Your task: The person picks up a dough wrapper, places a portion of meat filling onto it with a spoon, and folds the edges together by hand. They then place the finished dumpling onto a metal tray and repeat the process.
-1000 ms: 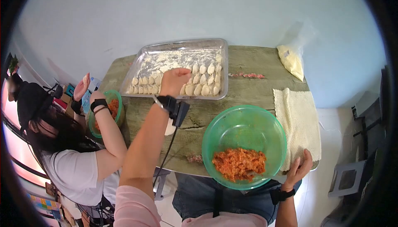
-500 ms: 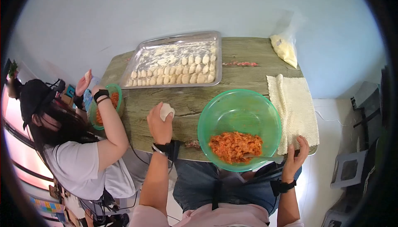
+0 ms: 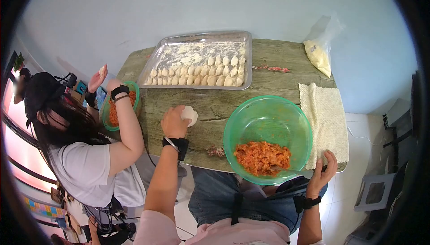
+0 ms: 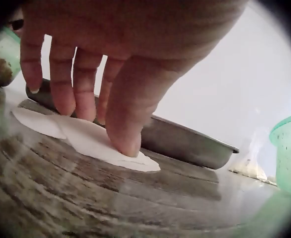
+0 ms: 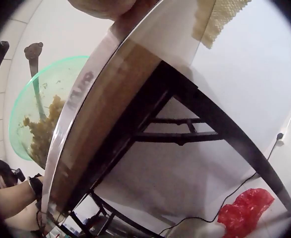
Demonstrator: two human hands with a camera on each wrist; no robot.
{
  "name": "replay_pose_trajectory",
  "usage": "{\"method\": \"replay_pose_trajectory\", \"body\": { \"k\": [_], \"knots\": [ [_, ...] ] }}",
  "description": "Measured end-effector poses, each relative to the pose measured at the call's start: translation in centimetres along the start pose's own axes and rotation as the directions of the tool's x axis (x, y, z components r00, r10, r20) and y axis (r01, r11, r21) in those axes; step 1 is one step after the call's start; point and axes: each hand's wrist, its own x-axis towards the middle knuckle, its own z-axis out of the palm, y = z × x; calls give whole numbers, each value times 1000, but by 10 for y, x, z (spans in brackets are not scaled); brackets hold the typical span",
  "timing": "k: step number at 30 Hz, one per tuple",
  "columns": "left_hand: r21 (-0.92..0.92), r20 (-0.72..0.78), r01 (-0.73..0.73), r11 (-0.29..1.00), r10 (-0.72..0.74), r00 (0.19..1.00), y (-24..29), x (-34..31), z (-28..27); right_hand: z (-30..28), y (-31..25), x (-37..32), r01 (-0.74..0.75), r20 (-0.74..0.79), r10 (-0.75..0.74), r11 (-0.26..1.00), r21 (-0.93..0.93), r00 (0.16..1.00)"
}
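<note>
Head view: centre frame, the left hand (image 3: 174,123) lies with fingers extended on the dough wrapper (image 3: 191,114), which is flat on the table (image 3: 264,86). Lower right, the right hand (image 3: 323,173) sits at the table edge beside the spoon (image 3: 291,170) in the green bowl (image 3: 268,110); grasp cannot be told.

Left wrist view: thumb and fingertips (image 4: 123,141) press the dough wrapper (image 4: 86,141), not curled round it; the tray (image 4: 185,141) stands behind.

Right wrist view: the right hand (image 5: 103,7) shows only at the top edge. The spoon (image 5: 34,74) stands in the green bowl (image 5: 26,109), at left.
</note>
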Motion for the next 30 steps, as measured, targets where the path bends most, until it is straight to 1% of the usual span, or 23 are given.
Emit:
{"method": "replay_pose_trajectory", "body": {
  "k": [2,6,7,8,9,10,11,12,13,14,15,17,18,20,21,23,27,29,30],
  "knots": [
    [-60,19,3,998,-2,1000,-3,4,1,0,1,0,5,0,-5,1000,1,1000],
    [-74,66,29,997,-24,998,-1,4,-3,0,3,-1,8,6,-8,1000,-18,1000],
    [-41,-49,-159,986,157,986,-2,2,-1,0,3,0,8,5,-8,1000,-18,1000],
    [14,-155,-337,941,335,929,-4,1,1,0,2,0,5,5,-5,1000,-15,1000],
    [13,-153,-337,942,335,930,-11,6,8,0,2,-1,3,5,-3,1000,-12,1000],
    [-8,-124,-382,924,378,918,-23,17,18,-1,1,-1,4,7,-4,1000,-14,1000],
    [-31,-96,-425,904,421,902,-24,23,18,-1,-1,0,1,9,-1,1000,-7,1000],
    [-33,-96,-424,905,420,903,-25,28,18,-1,-1,0,-2,11,2,1000,0,1000],
    [-114,17,-331,937,335,942,-24,35,17,-1,-1,0,-1,12,1,1000,-1,1000],
    [-183,136,-226,957,253,958,-20,40,13,-1,1,-1,2,16,-2,1000,-6,1000],
    [-184,135,-226,957,252,958,-15,45,8,-1,1,-1,4,19,-4,1000,-12,1000],
    [-55,269,-272,961,276,923,-4,53,-3,-1,0,-1,6,16,-6,1000,-17,1000],
    [-56,269,-271,961,276,923,-4,59,-4,-1,0,-1,7,13,-7,1000,-22,1000],
    [-127,366,-254,959,283,886,-5,70,-7,-1,0,-1,5,14,-4,1000,-29,1000],
    [-128,366,-253,959,283,887,-4,73,-7,-1,0,-1,2,14,-2,999,-34,1000],
    [-38,439,-242,969,234,867,0,77,-9,0,1,0,8,14,-8,999,-31,1000],
    [-21,420,-257,966,242,875,3,73,-14,0,0,0,22,7,-22,999,-45,1000],
    [-98,263,-346,933,360,895,-4,64,-15,0,1,0,19,9,-19,999,-45,1000],
    [-97,265,-347,933,360,895,-6,61,-15,0,1,0,18,10,-18,999,-45,1000]
  ]
}}
